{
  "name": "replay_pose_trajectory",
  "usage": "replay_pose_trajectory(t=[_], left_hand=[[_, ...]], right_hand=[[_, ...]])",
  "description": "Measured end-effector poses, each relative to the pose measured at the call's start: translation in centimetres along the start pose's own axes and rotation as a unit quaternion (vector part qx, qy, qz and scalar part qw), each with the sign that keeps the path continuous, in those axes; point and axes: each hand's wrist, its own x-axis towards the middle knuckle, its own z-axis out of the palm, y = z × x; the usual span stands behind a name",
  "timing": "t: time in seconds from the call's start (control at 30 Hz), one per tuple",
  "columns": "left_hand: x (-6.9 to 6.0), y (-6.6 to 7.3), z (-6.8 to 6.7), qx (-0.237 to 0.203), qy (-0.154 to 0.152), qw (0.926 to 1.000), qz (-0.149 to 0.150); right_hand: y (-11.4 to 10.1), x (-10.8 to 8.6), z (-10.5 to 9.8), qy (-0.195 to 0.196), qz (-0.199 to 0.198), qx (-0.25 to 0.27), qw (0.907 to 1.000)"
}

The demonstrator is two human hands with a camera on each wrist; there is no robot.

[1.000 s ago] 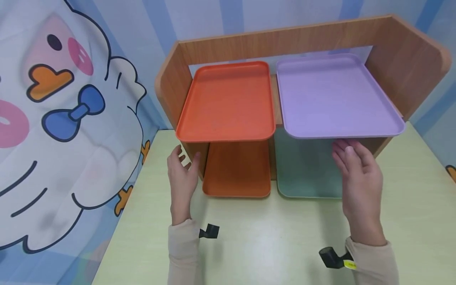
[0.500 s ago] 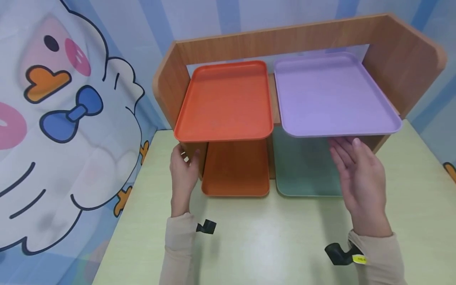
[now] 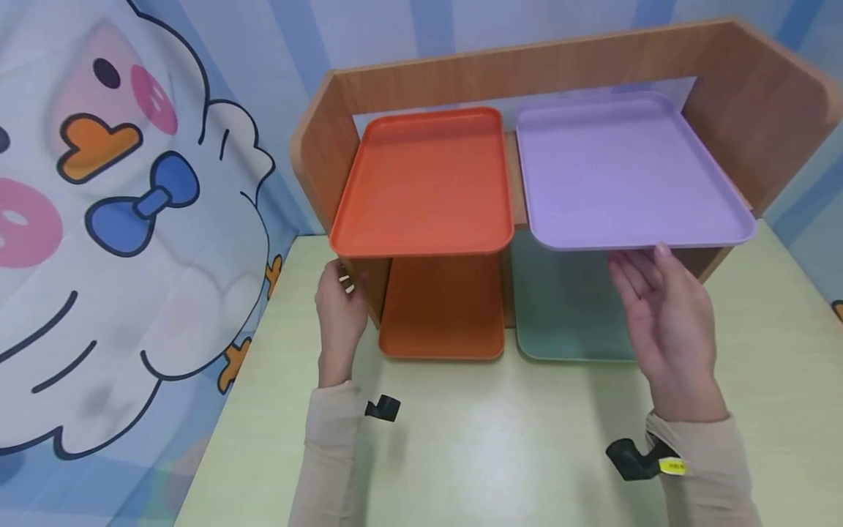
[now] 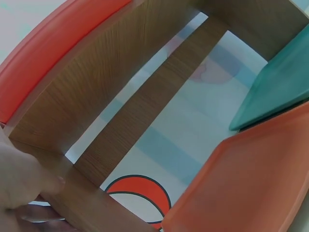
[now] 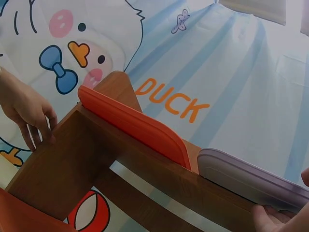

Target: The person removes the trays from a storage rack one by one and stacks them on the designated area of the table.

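Note:
A wooden two-tier shelf rack [image 3: 533, 73] stands on the table. My left hand [image 3: 340, 311] grips its left side panel [image 4: 96, 205], with the thumb on the inner face and fingers outside. My right hand [image 3: 675, 329] is palm up under the front edge of the purple tray [image 3: 632, 176], fingers mostly straight and reaching beneath, thumb up at the rim. The right wrist view has its fingertips [image 5: 268, 217] at the upper board's front edge, below the purple tray. An orange-red tray [image 3: 424, 187] lies beside it on the upper tier.
On the lower tier lie an orange tray [image 3: 441, 311] and a green tray [image 3: 566, 307], partly under the upper ones. Pale table surface [image 3: 487, 439] spreads in front. A duck-print curtain [image 3: 197, 315] hangs at the left and behind.
My left hand has closed in on the left side panel. The right hand has turned palm up, its thumb rising to the purple tray's rim. The trays stay in place on the rack.

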Motion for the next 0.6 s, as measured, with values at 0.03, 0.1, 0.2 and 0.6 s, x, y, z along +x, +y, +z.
replay_pose_trajectory(t=[0.03,0.1,0.2,0.6], left_hand=[[0.07,0.04,0.06,0.005,0.004,1.0,0.003],[0.24,0.08,0.17,0.012,0.01,0.9999,0.007],[0.43,0.1,0.23,0.019,0.016,0.9997,0.005],[0.67,-0.16,0.09,0.036,0.03,0.9988,-0.015]], right_hand=[[-0.04,0.1,0.03,0.001,0.001,0.005,1.0],[-0.12,0.3,0.08,0.006,0.0,0.021,0.9998],[-0.2,0.62,0.15,0.014,-0.003,0.048,0.9988],[-0.18,1.06,0.82,0.041,-0.018,0.056,0.9974]])
